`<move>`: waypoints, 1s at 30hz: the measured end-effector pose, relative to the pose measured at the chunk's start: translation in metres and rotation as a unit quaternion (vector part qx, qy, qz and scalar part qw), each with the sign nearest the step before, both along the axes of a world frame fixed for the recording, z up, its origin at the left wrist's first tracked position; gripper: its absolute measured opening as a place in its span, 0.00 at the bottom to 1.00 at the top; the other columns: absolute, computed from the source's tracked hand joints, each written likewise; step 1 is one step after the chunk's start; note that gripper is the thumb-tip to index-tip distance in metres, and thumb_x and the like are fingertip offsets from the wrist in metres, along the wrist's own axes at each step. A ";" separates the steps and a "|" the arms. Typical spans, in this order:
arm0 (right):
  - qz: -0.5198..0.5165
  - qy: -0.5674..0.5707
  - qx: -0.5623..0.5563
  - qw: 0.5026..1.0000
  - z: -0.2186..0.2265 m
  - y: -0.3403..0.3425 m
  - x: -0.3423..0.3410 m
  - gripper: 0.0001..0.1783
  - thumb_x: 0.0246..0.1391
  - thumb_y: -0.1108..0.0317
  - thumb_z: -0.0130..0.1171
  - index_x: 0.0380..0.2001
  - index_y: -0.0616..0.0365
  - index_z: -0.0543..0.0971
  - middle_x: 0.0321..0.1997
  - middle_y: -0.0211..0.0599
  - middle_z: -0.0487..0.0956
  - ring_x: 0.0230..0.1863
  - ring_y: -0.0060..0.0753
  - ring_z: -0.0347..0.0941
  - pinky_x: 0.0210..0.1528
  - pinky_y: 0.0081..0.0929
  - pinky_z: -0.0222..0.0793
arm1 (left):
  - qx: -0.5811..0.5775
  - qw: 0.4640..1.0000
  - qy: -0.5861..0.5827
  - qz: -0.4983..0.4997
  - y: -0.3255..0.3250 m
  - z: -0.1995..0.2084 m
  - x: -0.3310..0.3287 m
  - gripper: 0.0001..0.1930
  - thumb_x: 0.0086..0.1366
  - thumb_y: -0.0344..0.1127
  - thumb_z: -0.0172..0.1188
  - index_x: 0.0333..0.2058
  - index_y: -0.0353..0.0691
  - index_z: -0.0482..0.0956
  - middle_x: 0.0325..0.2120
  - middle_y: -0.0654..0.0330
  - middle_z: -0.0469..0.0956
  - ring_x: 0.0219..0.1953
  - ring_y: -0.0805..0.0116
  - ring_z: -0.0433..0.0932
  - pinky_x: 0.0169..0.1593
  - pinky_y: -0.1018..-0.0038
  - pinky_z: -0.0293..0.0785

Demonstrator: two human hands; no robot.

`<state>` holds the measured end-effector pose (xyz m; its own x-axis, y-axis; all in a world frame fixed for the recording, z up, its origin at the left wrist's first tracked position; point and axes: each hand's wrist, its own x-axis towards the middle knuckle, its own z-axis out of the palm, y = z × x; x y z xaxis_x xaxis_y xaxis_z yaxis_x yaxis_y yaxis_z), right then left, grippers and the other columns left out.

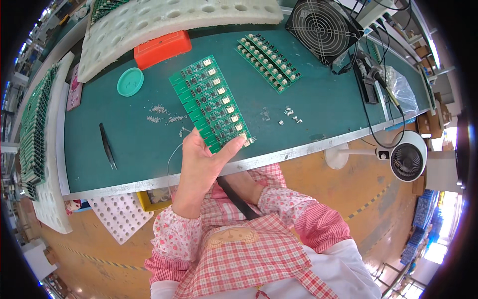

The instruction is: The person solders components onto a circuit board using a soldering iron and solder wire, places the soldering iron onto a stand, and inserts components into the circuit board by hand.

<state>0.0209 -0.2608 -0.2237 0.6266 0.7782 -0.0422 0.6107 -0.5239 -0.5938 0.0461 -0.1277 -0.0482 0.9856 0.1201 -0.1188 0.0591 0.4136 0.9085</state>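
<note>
Board (211,102) is being pinched at its near end by left hand (201,164), long axis running away up-left; right hand tucked low, grip unclear.

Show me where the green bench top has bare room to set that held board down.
Bare mat lies between the tweezers and the held circuit board, below the teal lid. Crowded: loose parts, second board, fan.

The left hand (201,162) is raised, palm toward the camera, its fingers pointing to one o'clock and the thumb closed in a pinch. The right hand is hidden behind the left forearm; only its sleeve shows.
</note>
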 end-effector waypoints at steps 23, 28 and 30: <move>-0.031 0.061 0.053 0.996 -0.035 0.009 0.028 0.24 0.60 0.65 0.49 0.58 0.64 0.72 0.61 0.51 0.73 0.64 0.53 0.67 0.66 0.49 0.60 | 0.041 0.999 -0.019 0.007 0.000 -0.002 0.001 0.17 0.58 0.22 0.69 0.46 0.35 0.77 0.39 0.60 0.82 0.40 0.73 0.81 0.48 0.75 0.78; 0.012 -0.129 -0.057 0.990 -0.016 0.001 0.012 0.26 0.58 0.67 0.50 0.59 0.63 0.71 0.61 0.55 0.71 0.64 0.56 0.66 0.67 0.52 0.58 | 0.023 1.000 -0.010 0.001 -0.001 -0.002 0.000 0.17 0.58 0.21 0.69 0.45 0.36 0.77 0.39 0.61 0.82 0.40 0.74 0.81 0.48 0.75 0.78; 0.018 -0.119 -0.029 0.992 -0.003 -0.006 0.015 0.24 0.58 0.67 0.51 0.57 0.64 0.73 0.58 0.56 0.74 0.61 0.56 0.70 0.65 0.52 0.61 | 0.015 1.000 0.000 0.002 0.000 0.000 -0.001 0.17 0.58 0.21 0.69 0.45 0.36 0.77 0.39 0.61 0.82 0.40 0.73 0.81 0.48 0.74 0.78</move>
